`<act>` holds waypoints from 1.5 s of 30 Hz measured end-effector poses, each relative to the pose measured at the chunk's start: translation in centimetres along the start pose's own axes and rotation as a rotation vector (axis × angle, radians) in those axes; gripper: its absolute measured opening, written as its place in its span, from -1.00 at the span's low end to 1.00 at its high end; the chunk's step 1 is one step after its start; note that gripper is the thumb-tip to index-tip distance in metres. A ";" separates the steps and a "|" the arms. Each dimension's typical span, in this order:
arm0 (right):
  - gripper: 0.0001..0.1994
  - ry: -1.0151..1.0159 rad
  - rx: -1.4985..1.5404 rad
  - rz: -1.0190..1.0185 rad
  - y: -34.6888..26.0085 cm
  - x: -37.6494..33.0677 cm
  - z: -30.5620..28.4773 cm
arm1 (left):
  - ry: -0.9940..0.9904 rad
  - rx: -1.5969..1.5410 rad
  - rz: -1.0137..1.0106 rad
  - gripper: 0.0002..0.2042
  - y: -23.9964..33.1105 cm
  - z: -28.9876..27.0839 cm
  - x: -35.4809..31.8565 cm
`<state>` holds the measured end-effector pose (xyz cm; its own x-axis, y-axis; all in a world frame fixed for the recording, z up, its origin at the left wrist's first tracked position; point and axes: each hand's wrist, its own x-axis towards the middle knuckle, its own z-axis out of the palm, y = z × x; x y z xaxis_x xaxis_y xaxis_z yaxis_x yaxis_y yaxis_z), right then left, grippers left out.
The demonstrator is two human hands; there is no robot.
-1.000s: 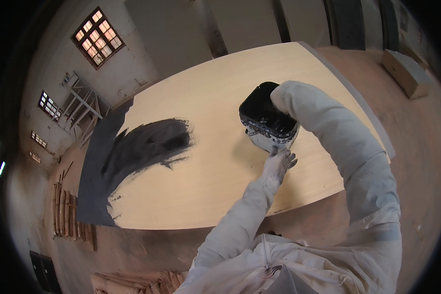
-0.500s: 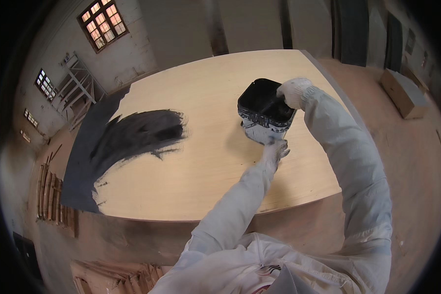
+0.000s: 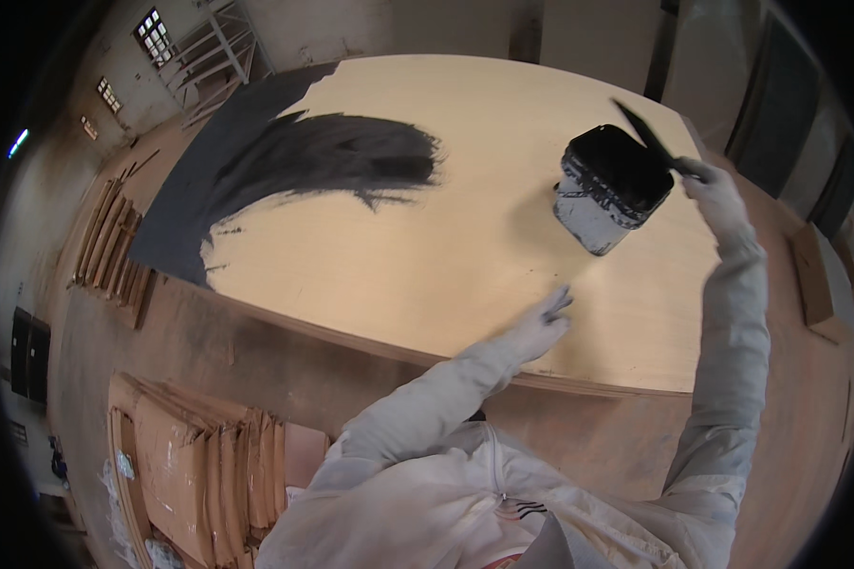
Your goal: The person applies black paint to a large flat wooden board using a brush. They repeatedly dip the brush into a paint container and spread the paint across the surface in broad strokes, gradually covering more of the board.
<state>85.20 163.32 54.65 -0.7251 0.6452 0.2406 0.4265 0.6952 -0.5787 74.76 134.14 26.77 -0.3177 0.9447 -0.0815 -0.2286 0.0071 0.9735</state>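
Observation:
A pale wooden board lies in front of me, its left end coated dark, with a broad streak of black paint reaching toward the middle. On its right part stands a squarish white bucket, smeared and coated black inside. My gloved right hand is closed on the handle of a flat black paint tool beside the bucket's far right rim. The tool shows nearly edge-on, so brush or scraper cannot be told. My gloved left hand, fingers stretched out and holding nothing, is over the near part of the board.
Stacked brown flat packs stand on the floor at the near left, with wooden strips beyond the board's left end. A metal rack is at the far left. A long box lies on the floor at right.
My left hand has come off the bucket and moved toward the near edge. My right hand has lifted out of the bucket with the black tool. The view has shifted.

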 end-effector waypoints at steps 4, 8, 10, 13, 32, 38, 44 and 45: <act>-0.53 0.060 0.120 0.078 -1.8 -7.5 -1.4 | 0.264 0.119 0.136 -0.48 -0.6 -6.8 -12.7; -0.55 0.001 0.123 0.103 1.4 -15.8 1.8 | 0.553 0.285 0.154 -0.55 -1.0 -13.8 -22.7; -0.55 -0.029 0.147 0.189 1.8 -19.3 5.7 | 0.664 0.280 0.131 -0.55 -2.6 -17.2 -26.9; -0.56 -0.129 0.036 0.293 0.6 -22.4 14.1 | 0.790 0.286 0.095 -0.55 -5.2 -21.3 -31.8; -0.50 -0.581 -0.045 0.145 -56.5 -9.5 64.8 | 1.179 0.471 0.143 -0.55 1.5 -48.0 -58.1; -0.50 -0.573 -0.117 0.008 -61.2 -10.1 69.4 | 1.207 0.361 -0.077 -0.60 -3.2 -50.6 -61.8; -0.52 -0.220 -0.230 0.128 -39.9 -2.9 61.8 | 0.853 0.598 -0.648 -0.54 -15.2 -52.4 -63.6; -0.53 -0.226 -0.325 0.175 -38.1 -2.7 59.1 | 0.768 0.608 -0.754 -0.55 -17.4 -52.4 -64.9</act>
<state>38.95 116.34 29.95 -0.7113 0.7019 -0.0370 0.6757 0.6683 -0.3111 51.13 55.51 3.96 -0.7966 0.2029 -0.5695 -0.1893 0.8109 0.5537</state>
